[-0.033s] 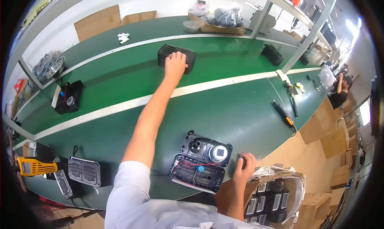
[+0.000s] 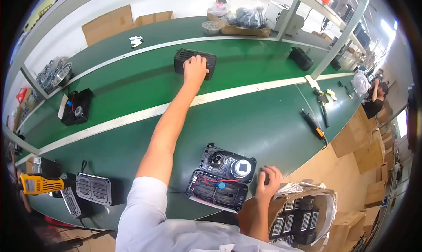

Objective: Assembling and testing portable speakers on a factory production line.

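Note:
My left arm stretches far across the green belt, and my left hand lies on top of a black grilled speaker box, fingers wrapped over its upper edge. My right hand rests with bent fingers on the belt's near edge. It sits just right of an opened black housing: one half with round parts and one half with red wires and a blue cap. Nothing shows in the right hand.
Another opened black unit lies on the belt at left. A yellow tool and a grille panel sit at near left. A screwdriver lies at right. A lined carton of black parts stands below my right hand. A person works far right.

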`<state>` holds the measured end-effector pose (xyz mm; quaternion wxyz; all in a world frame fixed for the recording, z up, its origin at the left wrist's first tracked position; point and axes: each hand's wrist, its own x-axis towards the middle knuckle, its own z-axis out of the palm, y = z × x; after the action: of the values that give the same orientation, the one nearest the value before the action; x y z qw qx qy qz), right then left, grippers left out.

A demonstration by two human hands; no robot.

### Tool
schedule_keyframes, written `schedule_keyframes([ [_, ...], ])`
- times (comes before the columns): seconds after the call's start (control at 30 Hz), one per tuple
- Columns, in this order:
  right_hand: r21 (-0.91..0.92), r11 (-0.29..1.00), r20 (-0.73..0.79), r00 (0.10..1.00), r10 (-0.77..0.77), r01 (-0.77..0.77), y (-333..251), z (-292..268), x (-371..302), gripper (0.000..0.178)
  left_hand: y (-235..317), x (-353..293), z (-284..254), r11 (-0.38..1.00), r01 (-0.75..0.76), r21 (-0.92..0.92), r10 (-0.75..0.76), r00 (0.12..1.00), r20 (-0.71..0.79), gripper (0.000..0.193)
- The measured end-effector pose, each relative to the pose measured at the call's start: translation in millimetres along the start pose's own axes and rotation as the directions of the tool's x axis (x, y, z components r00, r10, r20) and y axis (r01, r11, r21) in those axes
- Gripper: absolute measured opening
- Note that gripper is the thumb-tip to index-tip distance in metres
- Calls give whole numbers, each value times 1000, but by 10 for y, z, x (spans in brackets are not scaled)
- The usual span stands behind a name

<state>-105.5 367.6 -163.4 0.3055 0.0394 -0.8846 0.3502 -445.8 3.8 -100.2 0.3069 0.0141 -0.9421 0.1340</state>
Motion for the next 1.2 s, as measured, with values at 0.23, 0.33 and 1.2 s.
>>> schedule_keyframes([
  [0.23,56,998,31,999,-11,10,41,67,35,15,-93,-193,-233,956,216,-200,-223,975,-11,59],
  [0.33,45,999,71,997,-23,20,55,84,27,14,-248,-676,-557,900,273,-341,-153,928,339,57],
  [1.2,369,-202,888,408,-212,-907,-173,307,974,94,40,-2147,-2025,557,142,-819,38,980,195,18],
])
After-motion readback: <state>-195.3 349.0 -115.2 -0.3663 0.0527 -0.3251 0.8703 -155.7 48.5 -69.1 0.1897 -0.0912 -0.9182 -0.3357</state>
